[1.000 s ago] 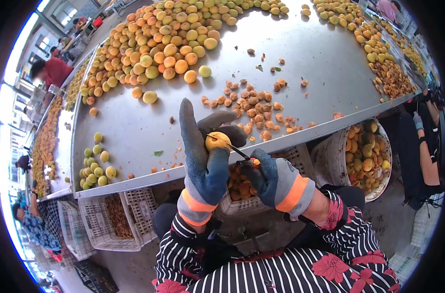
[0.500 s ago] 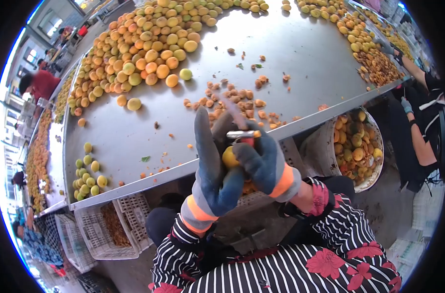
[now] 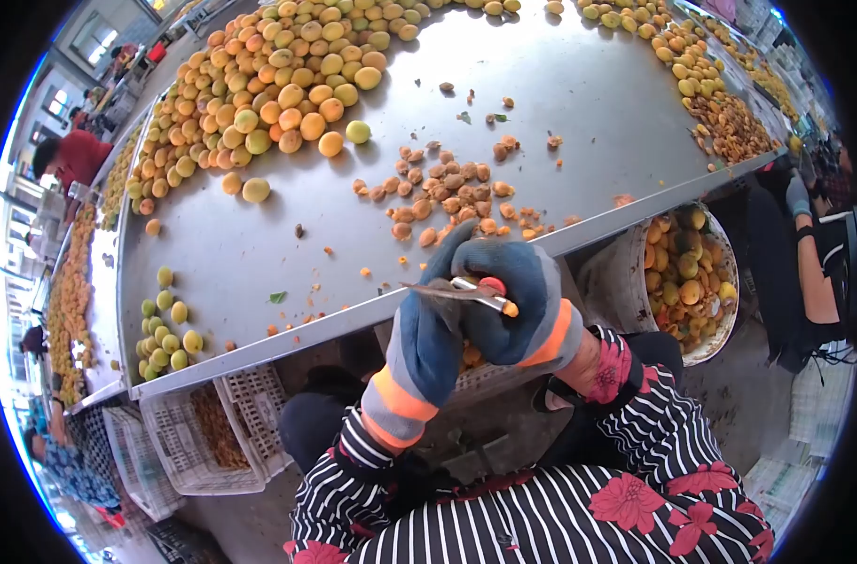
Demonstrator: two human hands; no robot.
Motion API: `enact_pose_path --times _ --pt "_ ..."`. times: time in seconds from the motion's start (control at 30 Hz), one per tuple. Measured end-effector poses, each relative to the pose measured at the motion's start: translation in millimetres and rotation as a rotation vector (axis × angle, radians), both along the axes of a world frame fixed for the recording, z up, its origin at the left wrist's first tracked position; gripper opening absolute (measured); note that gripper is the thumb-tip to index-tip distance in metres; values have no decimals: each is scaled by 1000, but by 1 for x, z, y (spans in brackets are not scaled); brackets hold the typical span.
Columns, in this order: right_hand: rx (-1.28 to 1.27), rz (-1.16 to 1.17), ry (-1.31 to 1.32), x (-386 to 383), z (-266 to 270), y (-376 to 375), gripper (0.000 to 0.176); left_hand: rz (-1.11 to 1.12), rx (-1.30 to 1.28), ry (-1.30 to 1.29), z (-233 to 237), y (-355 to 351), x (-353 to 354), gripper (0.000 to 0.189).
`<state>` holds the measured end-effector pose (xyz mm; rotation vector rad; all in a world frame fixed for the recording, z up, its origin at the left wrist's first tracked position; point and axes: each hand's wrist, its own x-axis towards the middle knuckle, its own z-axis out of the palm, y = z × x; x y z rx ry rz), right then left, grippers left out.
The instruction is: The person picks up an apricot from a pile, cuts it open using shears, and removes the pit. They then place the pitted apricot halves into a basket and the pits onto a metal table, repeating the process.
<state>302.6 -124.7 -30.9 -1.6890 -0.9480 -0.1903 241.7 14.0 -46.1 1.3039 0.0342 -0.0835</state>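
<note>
Both my hands wear blue-grey gloves with orange bands and meet in front of the table's near edge. My right hand is closed on a small knife, whose dark, thin blade points left across my left hand. A silvery handle part with an orange tip and a red piece show at its grip. My left hand is curled against the right one; whatever lies between the palms is hidden. Just beyond them, a heap of brown apricot pits lies on the metal table.
Apricots are piled at the table's far left, with several greener apricots near its left corner. A white bucket of apricot pieces stands right, crates below left. A co-worker's arm is at the right.
The hands have come down towards my body and pressed together. The knife blade has swung from pointing up and away to pointing left. The yellow apricot seen between the hands is now out of sight.
</note>
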Motion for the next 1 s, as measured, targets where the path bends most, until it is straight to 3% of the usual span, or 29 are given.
enact_pose_path --times 0.07,0.23,0.3,0.37,0.5,0.6,0.67,0.8,1.0 --pt "-70 -34 -108 0 4 1 21 64 -199 40 11 -11 2 72" --pt "-142 -65 -212 5 3 -1 26 51 -342 117 -4 -5 9 76" --pt "-97 -108 -189 7 -2 3 24 31 -336 101 -10 -5 17 64" --pt "-159 -78 -226 9 -6 -4 26 39 -126 -38 1 -11 12 49" --pt "-126 -25 -262 3 -5 -8 30 65 -415 99 -7 -17 7 50" --pt "-124 -15 -262 0 -8 -7 30 59 -254 -44 -26 -15 3 58" --pt "-191 -14 -255 -3 -2 -7 30 53 -228 -66 -33 -15 2 68" --pt "-198 -4 -328 -8 8 -4 26 47 -265 -25 -41 -15 1 70" --pt "-296 69 -399 -6 13 -4 27 27 13 -179 -37 -6 -20 48"
